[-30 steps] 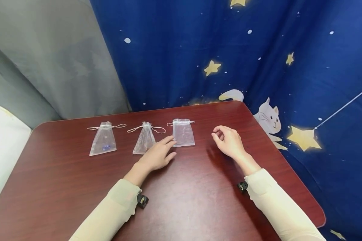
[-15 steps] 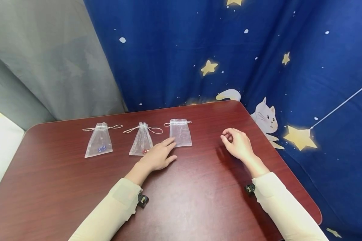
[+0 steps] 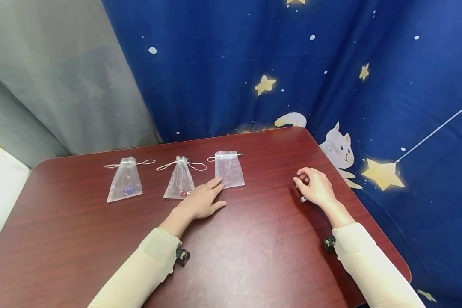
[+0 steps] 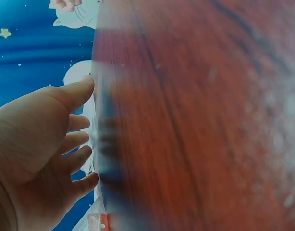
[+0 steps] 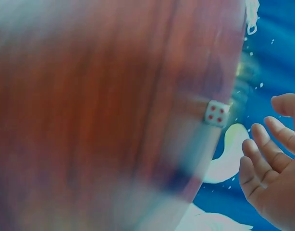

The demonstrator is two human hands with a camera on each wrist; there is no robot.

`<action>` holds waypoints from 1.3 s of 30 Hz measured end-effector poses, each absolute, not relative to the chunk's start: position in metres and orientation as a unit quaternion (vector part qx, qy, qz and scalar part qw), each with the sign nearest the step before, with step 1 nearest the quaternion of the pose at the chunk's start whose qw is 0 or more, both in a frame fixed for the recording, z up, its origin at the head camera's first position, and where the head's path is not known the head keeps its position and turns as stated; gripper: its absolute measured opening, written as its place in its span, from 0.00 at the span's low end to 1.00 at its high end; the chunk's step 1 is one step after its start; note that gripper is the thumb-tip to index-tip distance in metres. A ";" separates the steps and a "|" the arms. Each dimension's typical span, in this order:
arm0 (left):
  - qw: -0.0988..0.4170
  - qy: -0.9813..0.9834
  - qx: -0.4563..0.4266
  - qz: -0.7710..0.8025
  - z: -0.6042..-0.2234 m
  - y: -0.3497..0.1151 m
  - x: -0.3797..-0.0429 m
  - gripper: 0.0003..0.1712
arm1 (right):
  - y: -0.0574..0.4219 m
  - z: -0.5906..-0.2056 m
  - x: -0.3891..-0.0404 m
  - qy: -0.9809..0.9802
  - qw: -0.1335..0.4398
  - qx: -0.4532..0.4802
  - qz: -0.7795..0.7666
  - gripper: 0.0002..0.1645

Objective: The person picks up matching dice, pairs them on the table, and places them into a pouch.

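My left hand [image 3: 203,199] lies with spread fingers over the table, its fingertips right at the lower left corner of the right-hand organza drawstring bag [image 3: 231,172], which looks flat. In the left wrist view, the thumb and fingers [image 4: 79,161] are extended and grip nothing. On the right, my right hand [image 3: 316,188] hovers with loosely bent fingers. A white die [image 3: 303,199] shows just below its thumb; the right wrist view shows this die [image 5: 217,113] on the tabletop with four red pips, apart from the fingers.
A middle organza bag [image 3: 180,179] with red dice [image 3: 185,193] inside and a left one [image 3: 125,177] with blue dice [image 3: 128,191] lie drawn in at the neck on the dark red table [image 3: 81,239]. Behind the table hangs a blue star-patterned curtain [image 3: 215,77].
My right hand has moved rightward, and a white die now shows by its thumb. My left hand stays near the right-hand bag; the red dice are more visible beside it. The head view has shifted slightly.
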State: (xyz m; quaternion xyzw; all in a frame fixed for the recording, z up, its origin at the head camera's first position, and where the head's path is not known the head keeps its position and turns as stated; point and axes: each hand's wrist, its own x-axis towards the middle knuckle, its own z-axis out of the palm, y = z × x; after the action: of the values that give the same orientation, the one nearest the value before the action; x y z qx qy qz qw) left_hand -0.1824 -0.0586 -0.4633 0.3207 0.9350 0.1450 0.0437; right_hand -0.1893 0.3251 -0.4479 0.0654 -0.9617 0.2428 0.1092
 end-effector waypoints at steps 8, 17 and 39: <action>0.049 0.938 0.313 0.140 -0.464 -0.060 -0.183 0.38 | 0.338 -0.453 -0.189 -0.970 0.081 0.061 0.221 0.18; 0.056 0.940 0.307 0.135 -0.465 -0.059 -0.182 0.38 | 0.339 -0.457 -0.193 -0.977 0.025 0.084 0.194 0.18; 0.064 0.940 0.304 0.140 -0.465 -0.060 -0.182 0.38 | 0.333 -0.457 -0.197 -0.980 0.010 0.105 0.169 0.07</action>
State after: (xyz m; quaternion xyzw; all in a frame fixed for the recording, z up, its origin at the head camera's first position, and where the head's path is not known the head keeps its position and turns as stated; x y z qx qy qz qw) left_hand -0.1817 -0.0596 -0.4647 0.3039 0.9402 0.1398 0.0638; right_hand -0.1973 0.3334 -0.4572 0.1052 -0.9800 0.1687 0.0100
